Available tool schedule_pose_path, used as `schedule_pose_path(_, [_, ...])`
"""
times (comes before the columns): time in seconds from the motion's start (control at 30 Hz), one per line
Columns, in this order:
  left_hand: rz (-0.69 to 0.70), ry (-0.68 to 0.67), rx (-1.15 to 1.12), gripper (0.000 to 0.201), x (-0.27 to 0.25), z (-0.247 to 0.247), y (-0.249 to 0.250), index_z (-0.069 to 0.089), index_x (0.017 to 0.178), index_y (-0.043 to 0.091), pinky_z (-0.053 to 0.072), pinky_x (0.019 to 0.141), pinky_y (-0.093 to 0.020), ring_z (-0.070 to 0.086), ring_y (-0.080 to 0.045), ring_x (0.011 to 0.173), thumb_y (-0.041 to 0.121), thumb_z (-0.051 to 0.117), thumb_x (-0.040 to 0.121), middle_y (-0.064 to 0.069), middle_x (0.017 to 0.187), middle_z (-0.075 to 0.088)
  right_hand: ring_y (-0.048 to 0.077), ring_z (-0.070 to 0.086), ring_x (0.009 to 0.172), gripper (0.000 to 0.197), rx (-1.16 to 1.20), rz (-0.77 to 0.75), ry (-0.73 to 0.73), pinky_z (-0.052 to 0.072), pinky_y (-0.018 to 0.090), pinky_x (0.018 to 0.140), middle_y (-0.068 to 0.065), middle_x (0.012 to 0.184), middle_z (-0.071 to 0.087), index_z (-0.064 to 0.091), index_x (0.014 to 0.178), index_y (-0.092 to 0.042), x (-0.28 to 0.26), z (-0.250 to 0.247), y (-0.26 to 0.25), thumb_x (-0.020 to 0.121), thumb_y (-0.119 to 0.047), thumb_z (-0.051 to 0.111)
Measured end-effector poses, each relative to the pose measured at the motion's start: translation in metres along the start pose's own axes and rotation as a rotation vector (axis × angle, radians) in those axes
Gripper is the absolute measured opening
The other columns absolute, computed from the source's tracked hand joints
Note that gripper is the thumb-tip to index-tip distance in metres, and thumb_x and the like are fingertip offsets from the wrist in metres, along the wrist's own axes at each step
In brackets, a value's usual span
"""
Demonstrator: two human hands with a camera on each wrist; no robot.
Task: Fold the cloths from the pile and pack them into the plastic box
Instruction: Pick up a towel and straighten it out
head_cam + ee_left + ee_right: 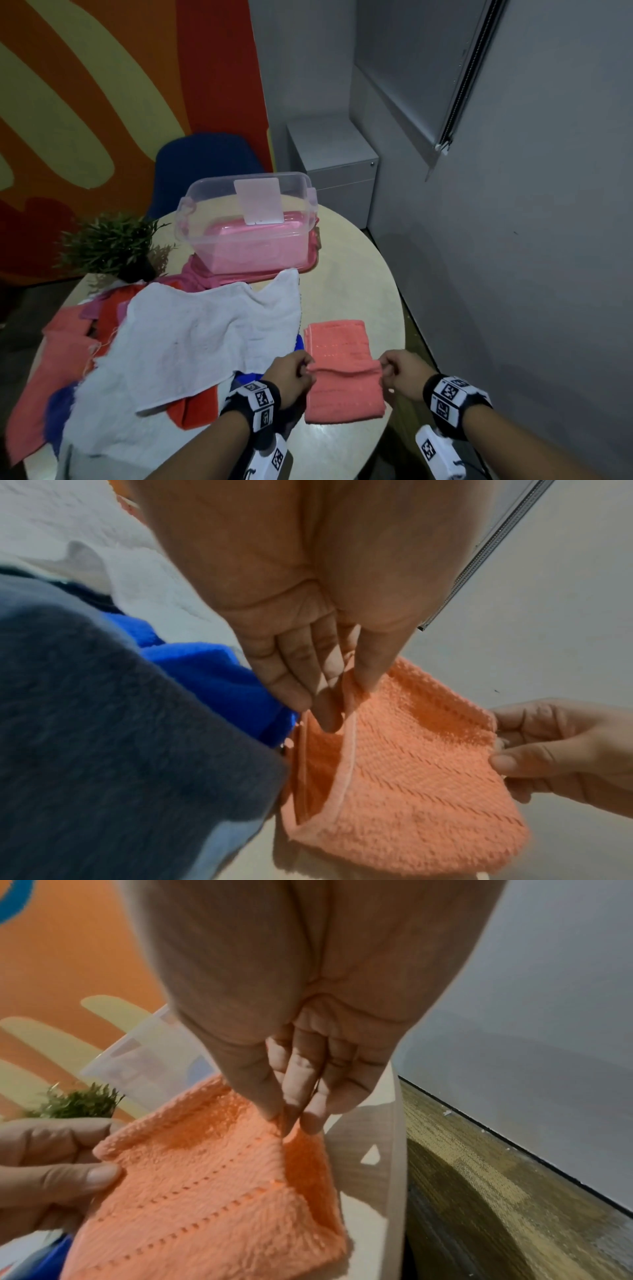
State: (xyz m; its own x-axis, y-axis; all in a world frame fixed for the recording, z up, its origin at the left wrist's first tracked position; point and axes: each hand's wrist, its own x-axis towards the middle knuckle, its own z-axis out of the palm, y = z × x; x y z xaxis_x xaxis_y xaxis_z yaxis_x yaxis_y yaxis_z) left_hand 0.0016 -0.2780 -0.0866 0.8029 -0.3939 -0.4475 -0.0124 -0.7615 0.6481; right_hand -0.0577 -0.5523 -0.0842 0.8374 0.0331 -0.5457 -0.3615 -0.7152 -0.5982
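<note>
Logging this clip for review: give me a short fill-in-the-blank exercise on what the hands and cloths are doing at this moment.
1. Both hands, the left hand and the right hand, pinch the ____ cloth.
2. The plastic box stands on a ____ lid.
3. The largest cloth on the pile is the ____ towel.
4. The potted plant stands to the ____ of the box.

Missing words: orange; pink; white; left
</note>
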Motion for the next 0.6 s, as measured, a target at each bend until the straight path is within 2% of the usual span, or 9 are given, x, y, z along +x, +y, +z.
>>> schedule_pose_path(0.13, [-0.002,0.030,0.001,0.022,0.019,-0.010,0.011,0.057,0.098,0.030,0.042,0.063,-0.011,0.063,-0.013,0.082,0.013,0.062,0.085,0.003,0.093,0.069,0.009,0.062,0.072,0.015,0.038,-0.008,0.093,0.052,0.024,0.069,-0.007,0.076,0.068,0.061,0.082,-0.026,0.018,-0.008,-0.014,0.087,-0.012,0.055])
schedule_pose_path(0.23, [-0.004,0.037,-0.010,0.032,0.033,-0.015,0.015,0.054,0.108,0.030,0.047,0.066,-0.018,0.063,-0.015,0.079,0.009,0.058,0.085,0.001,0.092,0.068,0.008,0.060,0.070,0.014,0.065,-0.002,0.127,0.048,0.022,0.065,-0.007,0.076,0.066,0.058,0.084,-0.027,0.030,-0.013,-0.021,0.088,-0.013,0.058])
schedule_pose_path(0.33, [-0.016,0.046,-0.007,0.039,0.043,-0.014,0.013,0.048,0.118,0.030,0.044,0.061,-0.021,0.057,-0.011,0.069,0.008,0.056,0.087,0.002,0.083,0.062,0.010,0.062,0.072,0.013,0.125,0.050,0.157,0.048,0.023,0.065,-0.005,0.079,0.067,0.056,0.085,-0.025,0.042,-0.012,-0.025,0.089,-0.012,0.058])
schedule_pose_path(0.43, [-0.018,0.068,-0.046,0.036,0.050,-0.010,0.011,0.047,0.119,0.028,0.046,0.065,-0.023,0.058,-0.010,0.069,0.007,0.051,0.090,0.004,0.084,0.063,0.013,0.059,0.070,0.012,0.158,0.087,0.185,0.048,0.026,0.065,-0.002,0.080,0.067,0.054,0.085,-0.023,0.050,-0.006,-0.026,0.092,-0.013,0.053])
schedule_pose_path(0.5, [-0.029,0.082,-0.077,0.029,0.053,-0.007,0.009,0.047,0.118,0.026,0.046,0.064,-0.022,0.059,-0.010,0.068,0.009,0.047,0.094,0.003,0.084,0.064,0.013,0.059,0.070,0.014,0.161,0.100,0.185,0.046,0.025,0.060,-0.001,0.083,0.067,0.051,0.086,-0.023,0.053,-0.003,-0.027,0.097,-0.017,0.046])
schedule_pose_path(0.6, [-0.028,0.086,-0.082,0.025,0.059,-0.005,0.007,0.044,0.122,0.022,0.044,0.068,-0.025,0.060,-0.014,0.075,0.013,0.041,0.099,-0.001,0.092,0.064,0.015,0.062,0.076,0.013,0.153,0.103,0.156,0.047,0.027,0.061,-0.001,0.087,0.067,0.047,0.092,-0.026,0.060,-0.002,-0.028,0.102,-0.026,0.039])
